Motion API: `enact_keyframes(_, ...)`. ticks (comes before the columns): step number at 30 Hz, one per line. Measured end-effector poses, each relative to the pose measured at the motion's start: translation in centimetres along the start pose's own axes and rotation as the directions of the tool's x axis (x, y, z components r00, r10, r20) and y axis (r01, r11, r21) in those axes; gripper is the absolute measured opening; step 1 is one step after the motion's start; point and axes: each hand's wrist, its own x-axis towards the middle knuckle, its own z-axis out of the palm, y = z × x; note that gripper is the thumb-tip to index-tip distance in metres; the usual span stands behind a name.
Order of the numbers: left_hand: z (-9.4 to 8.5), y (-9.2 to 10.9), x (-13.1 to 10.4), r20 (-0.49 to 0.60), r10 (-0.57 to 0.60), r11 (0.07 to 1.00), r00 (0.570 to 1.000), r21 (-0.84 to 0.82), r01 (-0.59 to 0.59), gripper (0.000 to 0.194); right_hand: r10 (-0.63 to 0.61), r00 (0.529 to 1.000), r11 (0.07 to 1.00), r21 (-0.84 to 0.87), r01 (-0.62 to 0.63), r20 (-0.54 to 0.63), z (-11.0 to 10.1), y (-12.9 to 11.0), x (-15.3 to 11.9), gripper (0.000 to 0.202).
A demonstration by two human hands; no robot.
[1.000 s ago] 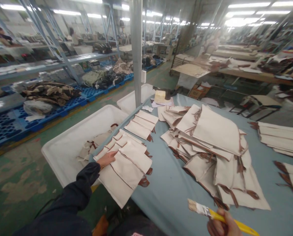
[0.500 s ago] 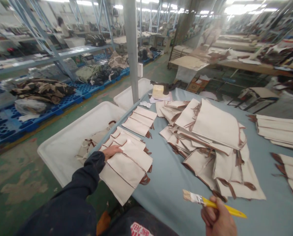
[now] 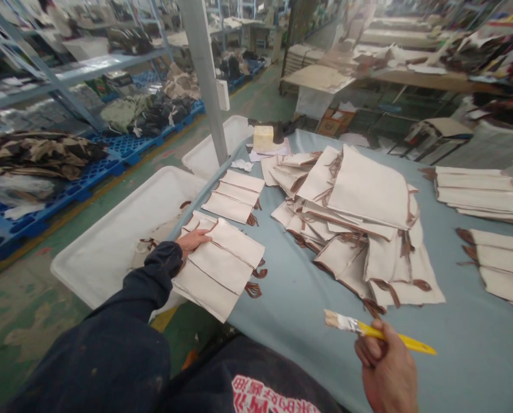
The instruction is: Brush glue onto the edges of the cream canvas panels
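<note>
My left hand (image 3: 193, 241) is closed on the left edge of a cream fabric piece (image 3: 226, 258) with brown seams, which lies at the near left edge of the table and partly overhangs it. Brown straps stick out from its right side. My right hand (image 3: 383, 350) grips the yellow handle of a paintbrush (image 3: 346, 323), its pale bristles pointing left above the blue-grey table cover. Beyond the left hand lies another cream piece (image 3: 234, 195). A large loose heap of cream pieces (image 3: 368, 195) with brown trim covers the middle of the table (image 3: 291, 298).
White bins (image 3: 123, 223) stand left of the table, beside a grey post (image 3: 205, 80). More cream stacks (image 3: 475, 189) lie at the right. A yellow block (image 3: 263, 138) sits at the far end. Blue pallets (image 3: 123, 152) with fabric line the left; a cardboard box (image 3: 334, 121) is behind.
The camera view has shifted, so the table appears higher. The fabric piece under my left hand lies flatter over the pieces beneath. My right hand still holds the brush.
</note>
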Motion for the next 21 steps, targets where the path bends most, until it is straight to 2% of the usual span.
enact_keyframes(4, -0.1, -0.1, 1.2, 0.001, -0.021, 0.999, 1.0, 0.027, 0.021, 0.03, 0.005, 1.0, 1.0, -0.012, -0.006, -0.006, 0.3, 0.2, -0.4, 0.022)
enact_keyframes(9, -0.5, -0.4, 0.7, -0.047, -0.033, 0.994, 0.998, 0.105, 0.038, 0.031, -0.012, 1.0, 0.999, -0.029, 0.012, 0.003, 0.7, 0.7, -0.8, 0.025)
enact_keyframes(13, -0.2, -0.6, 0.5, -0.074, 0.002, 0.975, 0.997, 0.22, 0.014, 0.032, -0.006, 1.0, 0.999, -0.038, 0.007, 0.011, 1.0, 0.9, -0.8, 0.025)
enact_keyframes(15, 0.3, -0.6, 0.6, -0.129, 0.058, 0.954, 0.99, 0.3, -0.017, 0.034, 0.021, 1.0, 0.999, -0.04, -0.021, 0.012, 1.1, 1.0, -0.6, 0.025)
enact_keyframes(18, 1.3, -1.0, 0.6, -0.267, 0.188, 0.899, 0.945, 0.434, -0.056, 0.038, 0.071, 0.997, 0.996, -0.053, -0.07, 0.022, 0.8, 1.5, 0.0, 0.026)
enact_keyframes(21, 2.7, -2.2, 0.4, -0.396, 0.308, 0.842, 0.865, 0.536, -0.055, 0.043, 0.12, 0.989, 0.99, -0.089, -0.113, 0.082, -0.2, 2.6, 1.6, 0.031)
